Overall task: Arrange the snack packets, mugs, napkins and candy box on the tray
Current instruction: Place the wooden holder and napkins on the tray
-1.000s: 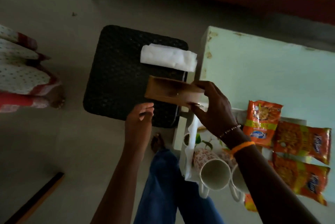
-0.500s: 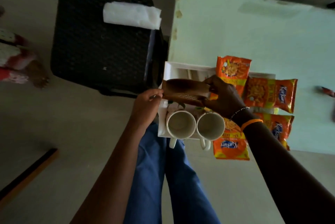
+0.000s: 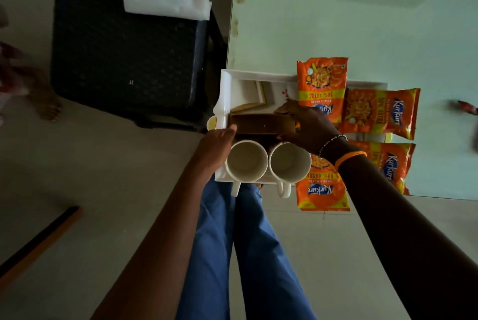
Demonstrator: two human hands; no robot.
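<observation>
Resting on a pale green table (image 3: 362, 30), the white tray (image 3: 224, 92) is seen. The brown candy box (image 3: 261, 124) is pinched by the right hand (image 3: 307, 127); the left hand (image 3: 217, 146) is pressed against its end, fingers straight. A black stool (image 3: 124, 48) stands beside, on a grey floor (image 3: 77, 190).

Supports | pale green table (image 3: 362, 30) (paint chipped along its left edge): white tray (image 3: 224, 92) at the near-left corner, overhanging the edge | black stool (image 3: 124, 42) on the grey floor (image 3: 90, 190), left of table: folded white napkins (image 3: 166, 0)
</observation>
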